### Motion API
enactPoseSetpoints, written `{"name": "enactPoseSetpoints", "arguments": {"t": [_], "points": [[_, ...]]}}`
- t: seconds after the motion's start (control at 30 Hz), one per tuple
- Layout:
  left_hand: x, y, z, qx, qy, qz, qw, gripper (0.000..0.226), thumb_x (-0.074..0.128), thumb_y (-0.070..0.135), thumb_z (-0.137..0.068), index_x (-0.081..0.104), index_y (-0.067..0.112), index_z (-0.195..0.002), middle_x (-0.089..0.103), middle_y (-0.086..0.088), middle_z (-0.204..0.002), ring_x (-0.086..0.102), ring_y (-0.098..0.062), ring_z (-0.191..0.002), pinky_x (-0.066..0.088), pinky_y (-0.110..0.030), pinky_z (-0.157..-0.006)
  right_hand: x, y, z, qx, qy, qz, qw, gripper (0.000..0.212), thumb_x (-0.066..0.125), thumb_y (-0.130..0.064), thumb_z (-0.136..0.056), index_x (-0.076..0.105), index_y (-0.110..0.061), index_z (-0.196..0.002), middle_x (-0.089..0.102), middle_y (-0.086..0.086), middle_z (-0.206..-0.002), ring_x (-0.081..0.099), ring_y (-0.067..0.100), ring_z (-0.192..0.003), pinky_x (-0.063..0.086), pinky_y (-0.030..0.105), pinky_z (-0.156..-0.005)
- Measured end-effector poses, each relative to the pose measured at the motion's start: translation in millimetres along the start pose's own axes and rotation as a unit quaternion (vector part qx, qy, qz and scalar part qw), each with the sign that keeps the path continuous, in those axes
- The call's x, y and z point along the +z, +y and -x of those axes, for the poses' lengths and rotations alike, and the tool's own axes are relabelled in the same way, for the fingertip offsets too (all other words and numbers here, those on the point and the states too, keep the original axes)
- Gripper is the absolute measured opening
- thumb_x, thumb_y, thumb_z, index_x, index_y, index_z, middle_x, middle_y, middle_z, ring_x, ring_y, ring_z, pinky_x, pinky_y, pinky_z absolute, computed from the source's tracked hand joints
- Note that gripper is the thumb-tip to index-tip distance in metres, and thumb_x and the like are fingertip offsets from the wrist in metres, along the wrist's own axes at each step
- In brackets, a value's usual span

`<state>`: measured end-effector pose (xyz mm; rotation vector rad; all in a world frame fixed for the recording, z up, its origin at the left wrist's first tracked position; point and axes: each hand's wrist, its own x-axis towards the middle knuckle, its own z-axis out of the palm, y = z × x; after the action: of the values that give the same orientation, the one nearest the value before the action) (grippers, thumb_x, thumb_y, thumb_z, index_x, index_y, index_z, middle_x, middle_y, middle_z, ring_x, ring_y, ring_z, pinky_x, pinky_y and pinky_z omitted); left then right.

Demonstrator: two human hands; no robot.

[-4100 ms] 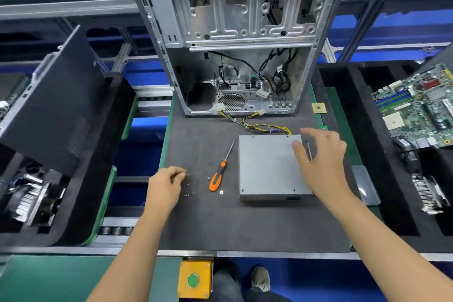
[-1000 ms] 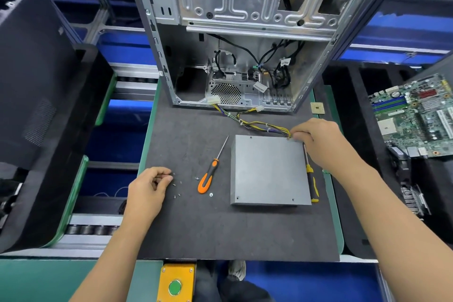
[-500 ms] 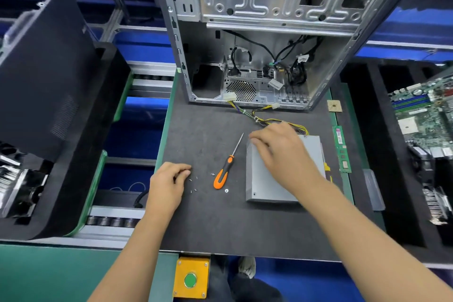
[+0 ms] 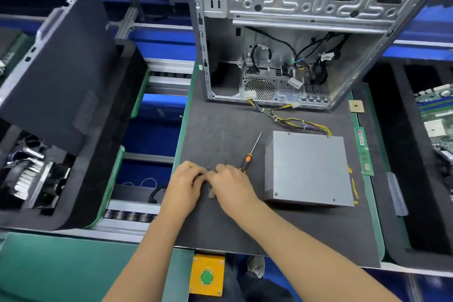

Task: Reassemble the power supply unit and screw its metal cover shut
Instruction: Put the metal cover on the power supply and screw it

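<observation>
Fingers of the left hand (image 4: pixel 184 186) and right hand (image 4: pixel 231 187) are curled and meet on the dark grey mat (image 4: pixel 220 135), but I cannot tell if they hold anything. Just right of them lies the orange-handled screwdriver (image 4: pixel 250 154). Further right sits the flat grey metal power supply box (image 4: pixel 310 168), lid on, with yellow wires (image 4: pixel 294 121) running to the far open metal computer case (image 4: pixel 282 32).
</observation>
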<state>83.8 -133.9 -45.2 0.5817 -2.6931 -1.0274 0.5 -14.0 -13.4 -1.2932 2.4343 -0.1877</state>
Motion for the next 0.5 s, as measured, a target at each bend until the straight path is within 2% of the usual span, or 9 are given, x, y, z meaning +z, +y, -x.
{"name": "enactPoseSetpoints", "arguments": {"t": [0.03,0.17,0.27,0.33,0.43,0.5], "points": [[0,-1,0,-0.022,0.015,0.017,1.000,0.013,0.069,-0.003,-0.087,0.072,0.009,-0.087,0.062,0.001,-0.086,0.057,-0.007,-0.077,0.039,-0.008,-0.077,0,0,0,-0.003,0.005,-0.011,1.000,0.026,0.070,-0.016,-0.087,0.064,-0.009,-0.111,0.060,0.013,-0.103,0.059,0.033,-0.097,0.037,0.037,-0.067],[0,-2,1,-0.105,0.053,0.095,0.989,0.015,0.071,0.007,-0.089,0.071,0.022,-0.088,0.067,0.013,-0.088,0.061,-0.002,-0.083,0.043,-0.005,-0.073,2,-1,2,-0.035,0.011,-0.014,0.999,0.014,0.059,-0.006,-0.091,0.064,-0.010,-0.103,0.060,0.011,-0.098,0.058,0.031,-0.094,0.031,0.034,-0.062],[-1,0,-2,-0.150,0.062,0.136,0.977,0.014,0.072,0.012,-0.090,0.072,0.026,-0.089,0.071,0.014,-0.088,0.064,0.001,-0.082,0.044,-0.004,-0.073,3,-1,2,-0.048,0.006,-0.005,0.999,0.014,0.055,-0.005,-0.094,0.063,-0.009,-0.105,0.059,0.011,-0.101,0.056,0.030,-0.096,0.037,0.036,-0.067],[-3,2,-4,-0.176,0.074,0.159,0.969,0.013,0.072,0.015,-0.090,0.072,0.027,-0.088,0.072,0.014,-0.084,0.066,0.000,-0.079,0.048,-0.009,-0.076,-1,-2,4,-0.050,0.005,0.003,0.999,0.013,0.054,-0.004,-0.096,0.061,-0.007,-0.107,0.059,0.012,-0.104,0.055,0.029,-0.098,0.042,0.037,-0.074],[-5,9,-8,-0.187,0.082,0.202,0.958,0.011,0.070,0.014,-0.092,0.072,0.025,-0.091,0.073,0.009,-0.081,0.070,-0.010,-0.078,0.055,-0.024,-0.077,-22,1,17,-0.051,0.063,-0.070,0.994,0.014,0.054,-0.005,-0.096,0.063,-0.008,-0.106,0.058,0.011,-0.102,0.053,0.028,-0.098,0.045,0.037,-0.080],[-4,16,-12,-0.186,0.081,0.228,0.952,0.013,0.070,0.013,-0.092,0.072,0.025,-0.089,0.073,0.006,-0.077,0.070,-0.011,-0.074,0.055,-0.020,-0.072,-53,20,30,-0.030,0.144,-0.105,0.984,0.012,0.058,-0.009,-0.096,0.068,-0.012,-0.099,0.060,0.008,-0.094,0.055,0.027,-0.091,0.046,0.037,-0.080]]}}
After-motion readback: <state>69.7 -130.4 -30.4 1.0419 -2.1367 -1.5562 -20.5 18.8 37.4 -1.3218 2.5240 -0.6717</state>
